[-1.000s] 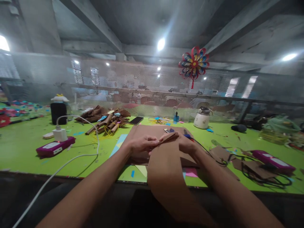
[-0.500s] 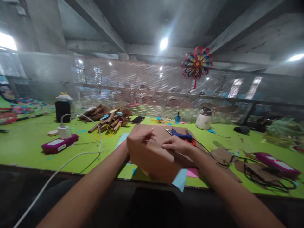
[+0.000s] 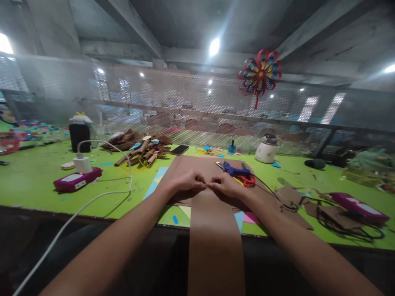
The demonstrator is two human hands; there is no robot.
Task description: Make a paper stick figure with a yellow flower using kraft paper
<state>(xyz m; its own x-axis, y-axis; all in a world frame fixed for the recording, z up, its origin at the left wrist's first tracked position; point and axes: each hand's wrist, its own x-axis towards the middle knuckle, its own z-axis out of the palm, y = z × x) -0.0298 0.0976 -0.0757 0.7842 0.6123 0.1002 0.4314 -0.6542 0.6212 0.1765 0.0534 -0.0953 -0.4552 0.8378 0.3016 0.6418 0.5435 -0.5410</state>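
Note:
A long strip of brown paper (image 3: 216,246) runs from the tabletop over the front edge and hangs down toward me. My left hand (image 3: 191,181) pinches the far end of this strip, fingertips close together. Right beside it, my right hand (image 3: 224,183) pinches the same end, and the fingertips of both hands almost meet. Under the hands lie larger brown paper sheets (image 3: 191,164). Just beyond my right hand a blue glue gun (image 3: 236,169) rests on the sheets, next to red-handled scissors (image 3: 247,180).
Purple power strips stand at left (image 3: 75,181) and right (image 3: 359,207), with a white cable (image 3: 108,192) trailing off the left edge. Rolled brown paper pieces (image 3: 142,152), a phone (image 3: 180,150) and a white kettle-like jug (image 3: 266,150) sit toward the back, before a perforated screen (image 3: 210,107).
The brown strip, tilted and curled between the hands before, now hangs straight down over the table edge. Both hands have come together at its far end, and the left fingers have closed.

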